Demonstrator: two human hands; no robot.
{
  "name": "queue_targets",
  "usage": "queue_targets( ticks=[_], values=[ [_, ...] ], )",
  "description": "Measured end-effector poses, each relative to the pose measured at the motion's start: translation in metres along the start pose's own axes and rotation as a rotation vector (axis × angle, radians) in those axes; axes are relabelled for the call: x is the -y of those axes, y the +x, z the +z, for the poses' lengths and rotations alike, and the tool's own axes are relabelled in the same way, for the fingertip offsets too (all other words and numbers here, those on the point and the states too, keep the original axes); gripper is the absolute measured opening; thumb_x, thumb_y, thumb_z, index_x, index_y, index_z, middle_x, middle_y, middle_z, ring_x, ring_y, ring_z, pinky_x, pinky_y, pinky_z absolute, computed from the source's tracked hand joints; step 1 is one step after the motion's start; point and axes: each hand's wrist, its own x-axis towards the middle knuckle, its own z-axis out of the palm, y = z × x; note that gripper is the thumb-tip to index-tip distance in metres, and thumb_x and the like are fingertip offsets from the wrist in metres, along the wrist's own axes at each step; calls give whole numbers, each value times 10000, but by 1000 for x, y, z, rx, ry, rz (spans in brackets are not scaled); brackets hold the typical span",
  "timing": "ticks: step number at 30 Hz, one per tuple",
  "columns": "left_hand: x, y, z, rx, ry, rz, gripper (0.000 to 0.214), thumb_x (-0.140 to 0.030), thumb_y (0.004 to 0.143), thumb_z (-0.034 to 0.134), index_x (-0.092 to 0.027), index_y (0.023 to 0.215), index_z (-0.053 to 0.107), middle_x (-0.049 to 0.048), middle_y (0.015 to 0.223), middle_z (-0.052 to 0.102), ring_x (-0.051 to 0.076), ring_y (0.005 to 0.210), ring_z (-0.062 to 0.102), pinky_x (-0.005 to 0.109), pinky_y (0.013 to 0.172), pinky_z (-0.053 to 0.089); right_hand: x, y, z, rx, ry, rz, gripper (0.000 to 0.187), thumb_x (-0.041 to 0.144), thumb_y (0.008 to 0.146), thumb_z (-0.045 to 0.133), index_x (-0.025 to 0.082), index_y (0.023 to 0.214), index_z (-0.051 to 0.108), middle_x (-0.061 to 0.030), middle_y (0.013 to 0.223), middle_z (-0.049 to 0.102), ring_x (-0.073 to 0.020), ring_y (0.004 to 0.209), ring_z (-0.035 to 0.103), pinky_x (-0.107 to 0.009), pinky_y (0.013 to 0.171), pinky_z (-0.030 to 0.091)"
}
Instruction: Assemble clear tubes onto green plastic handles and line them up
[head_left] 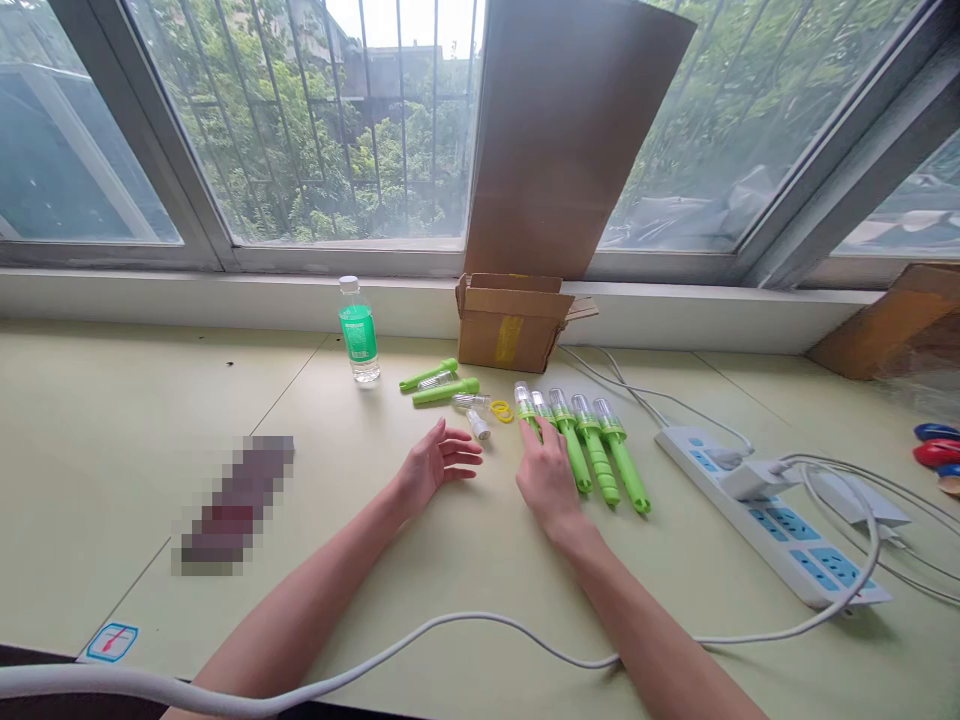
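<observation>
White cable (450, 625): crosses the table's (112, 420) near edge, over the right forearm. Left hand (435, 465): open, palm turned inward, holding nothing, just short of a small clear cap (478, 424). Right hand (546, 480): flat, fingers spread, resting on the leftmost of five green sticks (592, 445) laid side by side. Power strip (772, 520): right of the sticks. Loose green handles (439, 383), yellow rings (502, 411): beyond the hands. Bottle (358, 330), cardboard box (510, 320): farthest, below the window sill.
</observation>
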Motion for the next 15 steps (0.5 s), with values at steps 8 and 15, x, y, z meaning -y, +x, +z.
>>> queue_targets(
  ticks=[8,15],
  values=[
    [0,0,-1,-1,20,-3,472,-574,823,462,-142,933,618,138,972,667,260,919,624,389,828,438,1,0,3,25,-39,-15,582,-14,707,388,144,1250,524,-146,1258,454,-276,1097,458,-379,914,432],
    [0,1,1,-5,36,-3,479,-584,819,461,-143,929,614,137,965,667,257,906,627,391,829,438,1,0,5,63,-78,-30,568,-13,707,410,145,1239,531,-151,1254,461,-278,1099,455,-378,915,423]
  ],
)
